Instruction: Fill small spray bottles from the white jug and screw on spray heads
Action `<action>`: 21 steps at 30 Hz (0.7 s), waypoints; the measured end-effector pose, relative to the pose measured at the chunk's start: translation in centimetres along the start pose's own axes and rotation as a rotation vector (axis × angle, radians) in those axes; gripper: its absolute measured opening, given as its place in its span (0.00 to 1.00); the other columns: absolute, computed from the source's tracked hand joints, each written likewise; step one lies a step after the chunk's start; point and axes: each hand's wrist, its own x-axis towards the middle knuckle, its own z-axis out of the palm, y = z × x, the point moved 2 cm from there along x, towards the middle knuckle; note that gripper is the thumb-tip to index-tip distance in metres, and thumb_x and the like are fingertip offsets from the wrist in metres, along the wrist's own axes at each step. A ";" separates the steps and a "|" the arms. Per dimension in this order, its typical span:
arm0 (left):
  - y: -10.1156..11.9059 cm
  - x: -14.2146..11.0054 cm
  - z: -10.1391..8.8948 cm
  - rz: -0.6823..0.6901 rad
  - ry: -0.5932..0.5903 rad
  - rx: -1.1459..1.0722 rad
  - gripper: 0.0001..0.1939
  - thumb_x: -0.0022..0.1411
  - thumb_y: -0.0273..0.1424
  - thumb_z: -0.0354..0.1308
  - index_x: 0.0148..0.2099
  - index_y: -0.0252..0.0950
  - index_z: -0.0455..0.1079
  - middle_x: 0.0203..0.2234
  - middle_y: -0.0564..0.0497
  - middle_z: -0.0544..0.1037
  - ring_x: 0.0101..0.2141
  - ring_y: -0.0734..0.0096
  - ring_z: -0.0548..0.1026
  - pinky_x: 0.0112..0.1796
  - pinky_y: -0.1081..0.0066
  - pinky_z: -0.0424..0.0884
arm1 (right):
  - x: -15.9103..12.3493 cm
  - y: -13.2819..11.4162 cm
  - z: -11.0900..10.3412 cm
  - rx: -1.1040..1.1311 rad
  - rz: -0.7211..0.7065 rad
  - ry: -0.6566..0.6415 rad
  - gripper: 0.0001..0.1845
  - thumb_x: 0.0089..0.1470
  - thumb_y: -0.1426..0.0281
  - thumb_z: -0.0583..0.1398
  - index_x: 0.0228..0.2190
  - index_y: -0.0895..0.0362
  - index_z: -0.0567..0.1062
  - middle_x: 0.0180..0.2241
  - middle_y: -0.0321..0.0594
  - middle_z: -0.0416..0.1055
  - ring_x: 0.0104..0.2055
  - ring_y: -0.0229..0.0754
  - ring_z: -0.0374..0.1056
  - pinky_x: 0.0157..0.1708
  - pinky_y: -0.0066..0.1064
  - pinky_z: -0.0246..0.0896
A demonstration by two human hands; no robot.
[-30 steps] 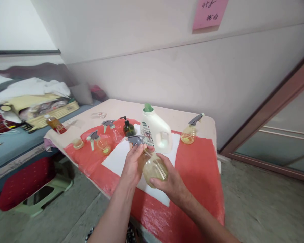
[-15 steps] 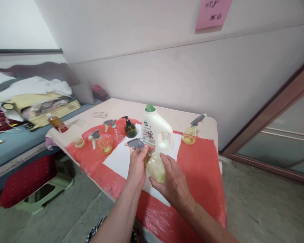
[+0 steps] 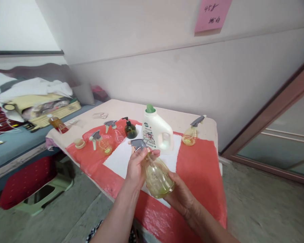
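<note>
Tilted over the table is a clear yellowish spray bottle point(image 3: 157, 179) with a grey trigger head point(image 3: 139, 143). My left hand point(image 3: 137, 165) is closed round its neck, just below the trigger. Against the lower right side of the bottle lies my right hand point(image 3: 181, 194), its fingers curled behind and under the base, partly hidden. Just beyond stands a cream detergent jug point(image 3: 155, 126) with a green spout in its open mouth. A dark green pump bottle point(image 3: 130, 130) is to the jug's left.
Other spray bottles stand on the red cloth point(image 3: 197, 175): a yellow one point(image 3: 190, 136) at right, another point(image 3: 105, 146) at left. A white cloth point(image 3: 116, 162) lies under the jug. An amber bottle point(image 3: 57, 123) rests near the table's left edge. A red-topped stool point(image 3: 27, 180) stands beside the table.
The spray bottle has turned and come lower and nearer, showing more of its body. My right hand has moved from its upper right side to beneath its base.
</note>
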 end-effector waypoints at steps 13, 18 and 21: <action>0.5 -0.3 -0.2 -0.044 -0.057 -0.005 0.14 0.53 0.39 0.64 0.36 0.32 0.74 0.33 0.41 0.81 0.40 0.55 0.78 0.46 0.58 0.69 | -0.1 0.2 0.5 -0.017 0.029 -0.026 0.34 0.46 0.47 0.57 0.50 0.51 0.69 0.48 0.44 0.72 0.46 0.49 0.69 0.47 0.44 0.62; 0.7 -0.1 0.0 -0.046 0.009 0.047 0.20 0.54 0.42 0.63 0.42 0.32 0.73 0.39 0.40 0.80 0.43 0.56 0.76 0.45 0.60 0.69 | 0.4 -2.2 1.0 -0.550 -0.199 0.028 0.35 0.44 0.53 0.62 0.53 0.51 0.64 0.51 0.43 0.68 0.51 0.51 0.65 0.50 0.44 0.60; 0.6 0.1 -0.3 0.016 0.069 0.149 0.19 0.54 0.43 0.63 0.40 0.33 0.73 0.37 0.42 0.79 0.41 0.60 0.76 0.42 0.65 0.68 | 0.4 -2.7 0.2 -1.079 -0.350 0.256 0.40 0.39 0.63 0.66 0.55 0.50 0.61 0.52 0.44 0.66 0.51 0.51 0.64 0.50 0.46 0.60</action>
